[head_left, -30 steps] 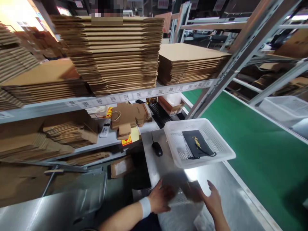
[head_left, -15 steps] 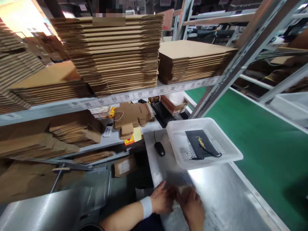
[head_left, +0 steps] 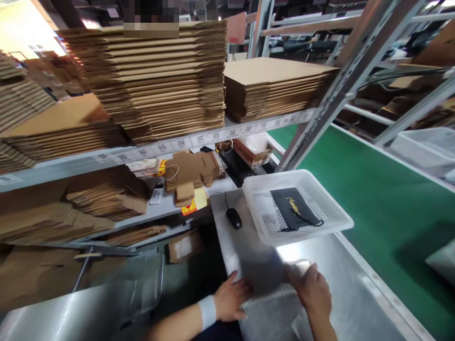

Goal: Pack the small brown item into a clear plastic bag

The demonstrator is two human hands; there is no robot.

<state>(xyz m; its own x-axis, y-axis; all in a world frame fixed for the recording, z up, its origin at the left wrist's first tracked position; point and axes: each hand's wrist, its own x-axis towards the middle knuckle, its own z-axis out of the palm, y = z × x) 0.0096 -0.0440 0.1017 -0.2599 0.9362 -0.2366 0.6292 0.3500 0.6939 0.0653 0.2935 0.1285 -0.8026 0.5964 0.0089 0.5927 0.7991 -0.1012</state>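
A blurred, translucent plastic packet (head_left: 273, 277) is held between two bare hands at the near edge of a steel worktable (head_left: 341, 293). The left hand (head_left: 231, 298), a white band at its wrist, is pressed against the packet's left side with fingers spread and curled onto it; the right hand (head_left: 314, 291) is closed over the packet's right end, fingers wrapped around it (what the packet contains cannot be made out through the blur). The packet lies low over the table, just in front of a white perforated basket (head_left: 334, 222), in which a black pouch (head_left: 291, 208) with a gold emblem and a cord is laid flat. A black computer mouse (head_left: 233, 219) is seen just left of the basket, and a black keyboard (head_left: 236, 166) further back under the shelf. Flattened cardboard boxes (head_left: 156, 76) are stacked high on a grey shelf (head_left: 199, 139) edged with small code labels, with folded brown paper bags (head_left: 192, 173) on the level below. A green conveyor belt (head_left: 384, 208) is seen running along the right of the table.
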